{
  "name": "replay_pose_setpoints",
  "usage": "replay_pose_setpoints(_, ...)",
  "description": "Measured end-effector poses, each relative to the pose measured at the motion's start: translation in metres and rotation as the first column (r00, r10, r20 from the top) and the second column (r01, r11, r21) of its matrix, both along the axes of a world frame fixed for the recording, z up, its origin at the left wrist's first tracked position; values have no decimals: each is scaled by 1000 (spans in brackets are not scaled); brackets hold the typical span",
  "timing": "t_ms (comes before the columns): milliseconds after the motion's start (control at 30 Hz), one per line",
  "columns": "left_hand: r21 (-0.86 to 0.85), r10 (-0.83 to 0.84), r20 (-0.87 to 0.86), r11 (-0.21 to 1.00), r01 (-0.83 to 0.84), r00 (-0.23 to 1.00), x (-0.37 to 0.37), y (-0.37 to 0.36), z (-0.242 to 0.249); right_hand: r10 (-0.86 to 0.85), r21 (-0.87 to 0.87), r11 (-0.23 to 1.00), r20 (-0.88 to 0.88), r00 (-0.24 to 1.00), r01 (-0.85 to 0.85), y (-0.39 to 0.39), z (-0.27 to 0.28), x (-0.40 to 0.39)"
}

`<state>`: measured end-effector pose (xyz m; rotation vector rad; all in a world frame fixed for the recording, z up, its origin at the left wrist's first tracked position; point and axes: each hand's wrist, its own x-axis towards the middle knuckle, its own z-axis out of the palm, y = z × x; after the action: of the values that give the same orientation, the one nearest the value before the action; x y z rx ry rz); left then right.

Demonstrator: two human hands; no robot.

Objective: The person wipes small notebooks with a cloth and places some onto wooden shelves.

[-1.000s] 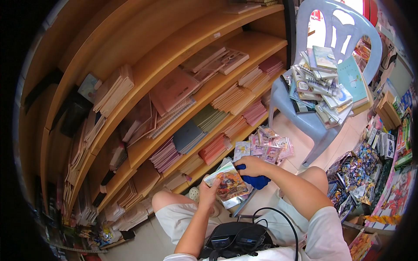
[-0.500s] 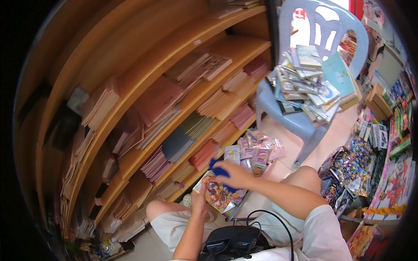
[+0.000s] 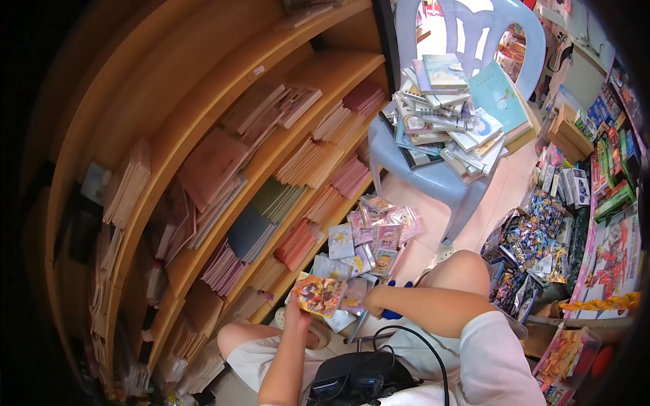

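Observation:
My left hand (image 3: 294,313) grips a small book (image 3: 321,296) by its left edge; the cover has a bright cartoon print in orange, red and yellow. Just right of it is my right hand (image 3: 373,302), fingers curled and turned downward. A dark blue cloth (image 3: 391,314) is bunched in that hand and shows on both sides of the wrist. Beyond the hands, on the floor, lie small notebooks (image 3: 340,241) and plastic-wrapped pink packets (image 3: 388,235). Other clear-wrapped items lie beneath the right hand, partly covered by it.
Wooden shelves (image 3: 279,157) with upright notebooks and folders rise on the left. Ahead stands a blue-grey plastic chair (image 3: 433,177) piled with books (image 3: 443,71). Shiny packets (image 3: 535,227) and boxed toys (image 3: 613,203) fill the right side. A black pouch with a cable (image 3: 355,379) rests at my lap.
My right hand with the blue cloth has moved off the book cover, down and to the right. The left hand has tilted the book and shifted slightly left. The view has shifted too.

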<state>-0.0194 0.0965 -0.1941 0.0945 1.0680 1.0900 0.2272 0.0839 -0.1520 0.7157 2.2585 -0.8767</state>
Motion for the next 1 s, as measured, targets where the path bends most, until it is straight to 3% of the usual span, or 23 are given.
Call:
replay_pose_setpoints(67,-46,22,-39,999,-23,999,27,17,5,-116,-48,993,-147,982,110,-2,11,-3)
replay_pose_setpoints(100,-17,34,18,999,-34,999,35,28,-2,-110,-59,993,-114,987,104,0,12,-3)
replay_pose_setpoints(167,0,-87,-53,996,87,995,46,41,-10,-99,-81,992,-52,994,94,3,14,-5)
replay_pose_setpoints(200,14,-283,-175,957,290,943,28,47,-51,-133,-85,988,-79,988,126,2,20,3)
replay_pose_setpoints(233,-348,-259,-218,921,173,941,37,49,-53,-126,-57,991,-69,990,122,3,23,7)
replay_pose_setpoints(267,-287,-434,-190,882,373,881,20,50,-95,-148,-42,988,-67,987,146,2,11,10)
replay_pose_setpoints(300,-402,-502,-351,843,357,790,25,46,-105,-177,-16,984,-89,980,177,3,19,13)
replay_pose_setpoints(333,-471,-580,-279,777,417,765,33,44,-88,-205,9,978,-112,972,208,4,28,17)
replay_pose_setpoints(367,-447,-647,-212,730,516,732,31,48,-83,-45,15,999,-71,996,47,12,26,12)
replay_pose_setpoints(433,-344,-673,-412,740,579,615,59,66,-26,-122,-64,991,-55,991,118,15,14,5)
replay_pose_setpoints(500,-176,-575,-678,732,658,459,102,101,66,-146,-91,986,-72,987,139,16,7,-2)
replay_pose_setpoints(533,31,-463,-749,690,723,474,113,124,91,-133,-106,987,-72,989,125,17,8,-4)
replay_pose_setpoints(567,227,-341,-795,600,767,502,125,148,119,-121,-121,986,-73,990,111,17,10,-6)
replay_pose_setpoints(600,259,-266,-865,491,832,426,151,162,184,-112,-114,988,-76,991,103,16,7,-9)
replay_pose_setpoints(633,349,5,-929,350,869,371,169,184,225,-89,-107,991,-98,991,78,16,11,-9)
replay_pose_setpoints(667,386,172,-921,267,883,350,187,199,272,-112,-105,989,-102,989,101,14,17,-8)
replay_pose_setpoints(700,453,445,-824,145,880,351,207,214,313,-135,-105,987,-107,985,124,13,22,-8)
replay_pose_setpoints(733,505,412,-809,126,854,418,222,229,348,-124,-133,985,-130,984,107,15,26,-7)
replay_pose_setpoints(767,463,479,-811,176,869,335,236,242,384,-114,-160,983,-152,982,90,17,28,-5)
replay_pose_setpoints(800,469,645,-705,113,876,294,245,273,400,-190,-114,979,-182,965,171,15,30,-5)
replay_pose_setpoints(833,463,784,-567,48,885,254,252,303,413,-169,-140,980,-198,965,143,18,19,-8)
replay_pose_setpoints(933,349,796,-606,250,903,13,264,366,434,-273,-50,961,-302,913,271,21,-2,-12)
replay_pose_setpoints(1000,280,728,-675,407,869,-124,268,407,430,-265,-76,964,-298,917,254,31,-5,-15)
